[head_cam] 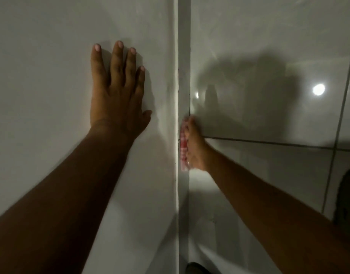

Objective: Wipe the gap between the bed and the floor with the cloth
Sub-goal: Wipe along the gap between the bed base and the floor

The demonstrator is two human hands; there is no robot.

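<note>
Your right hand [195, 147] grips the red-white cloth [183, 147], pressed on its left side into the gap [183, 76] between bed [51, 56] and floor [269, 175]. Your left hand [115, 89] lies flat, fingers spread, on the bed.

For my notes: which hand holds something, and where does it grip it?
The right hand presses a red-and-white cloth against the bed's side; exact grip hidden. The left hand holds nothing.

cloth [183, 147]: red-white, perhaps checked | bed [51, 76]: white | floor [269, 165]: pale glossy tiles
</note>
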